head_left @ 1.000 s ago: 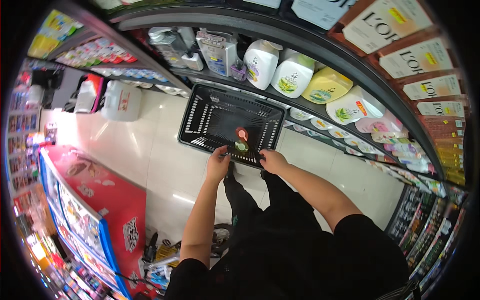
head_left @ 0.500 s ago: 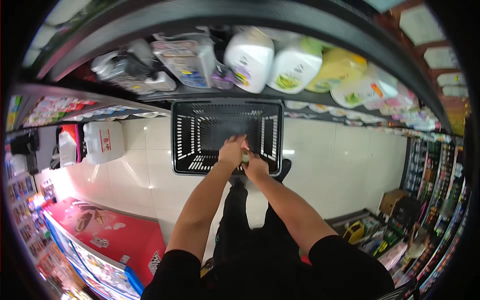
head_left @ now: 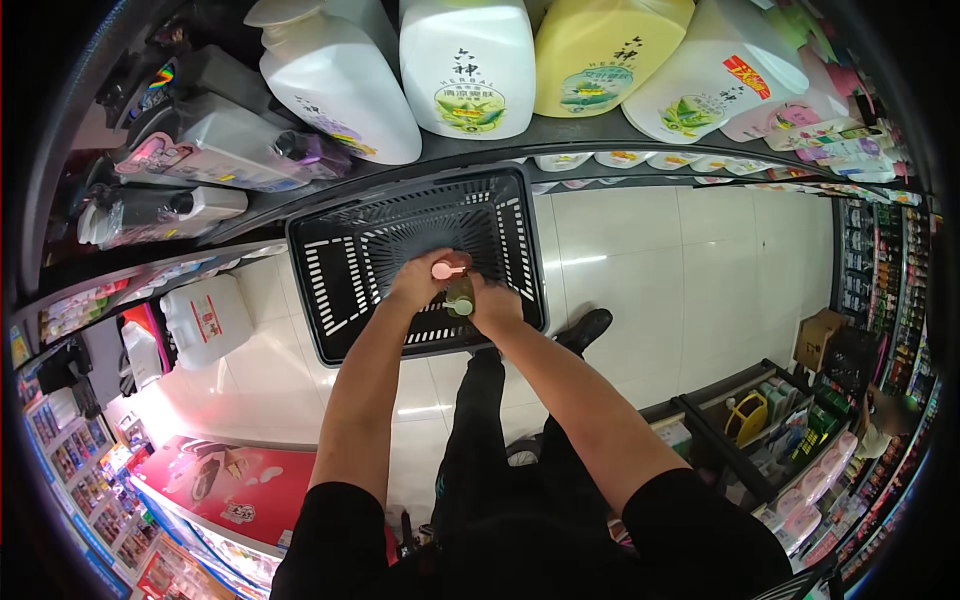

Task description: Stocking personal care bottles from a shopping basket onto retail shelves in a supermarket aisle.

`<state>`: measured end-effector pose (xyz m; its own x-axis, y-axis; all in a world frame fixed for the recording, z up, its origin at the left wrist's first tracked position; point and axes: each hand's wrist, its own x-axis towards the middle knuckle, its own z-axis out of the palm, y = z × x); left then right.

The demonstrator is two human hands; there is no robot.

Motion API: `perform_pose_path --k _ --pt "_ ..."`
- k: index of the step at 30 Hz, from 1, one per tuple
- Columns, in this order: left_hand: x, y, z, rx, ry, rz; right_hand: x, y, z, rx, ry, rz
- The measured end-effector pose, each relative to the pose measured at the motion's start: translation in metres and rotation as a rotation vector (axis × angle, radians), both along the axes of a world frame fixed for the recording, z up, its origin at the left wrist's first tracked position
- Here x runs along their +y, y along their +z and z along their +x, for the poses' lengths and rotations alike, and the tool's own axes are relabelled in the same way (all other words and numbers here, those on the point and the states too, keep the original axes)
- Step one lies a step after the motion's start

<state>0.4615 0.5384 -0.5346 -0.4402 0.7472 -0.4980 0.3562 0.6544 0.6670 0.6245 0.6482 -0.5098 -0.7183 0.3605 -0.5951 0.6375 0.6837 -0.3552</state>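
A black plastic shopping basket point(head_left: 415, 349) with slotted walls is in front of me, beside the shelf. My left hand point(head_left: 418, 280) is closed over the basket around a small bottle with a pink top point(head_left: 449, 269); its body is mostly hidden by my fingers. Close against it, my right hand point(head_left: 495, 305) grips a small green bottle point(head_left: 460, 291) with a pale cap. Both hands nearly touch, and the two bottles sit side by side between them. The fingertips of my right hand are partly hidden.
Large white pump bottles point(head_left: 468, 70) and a yellow bottle point(head_left: 605, 55) line the shelf ahead. A white jug point(head_left: 208, 320) stands on the tiled floor at left. Behind it is a red-topped freezer point(head_left: 225, 480). Low racks point(head_left: 745, 430) stand at right; a person point(head_left: 880, 425) is farther right.
The view has shifted, so the shelf bottles look larger and the basket appears turned and farther left. My hands stay together over it; the pink top and green bottle now show more clearly.
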Motion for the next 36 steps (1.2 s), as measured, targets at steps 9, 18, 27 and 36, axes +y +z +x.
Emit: perform_pose_path --k 9,18,27,36 --pt "-0.041 0.002 0.005 0.146 0.455 0.125 0.012 -0.028 0.002 0.146 0.092 -0.218" --pt "-0.097 0.074 0.001 -0.332 1.273 0.819 0.023 -0.022 0.005 0.462 -0.256 -0.557" --pt "-0.048 0.231 0.047 -0.888 1.328 0.984 0.080 0.181 0.046 0.918 -0.706 -1.006" --pt "0.098 0.435 0.124 -1.473 0.477 0.620 0.129 0.414 0.142 1.004 -0.973 -1.494"
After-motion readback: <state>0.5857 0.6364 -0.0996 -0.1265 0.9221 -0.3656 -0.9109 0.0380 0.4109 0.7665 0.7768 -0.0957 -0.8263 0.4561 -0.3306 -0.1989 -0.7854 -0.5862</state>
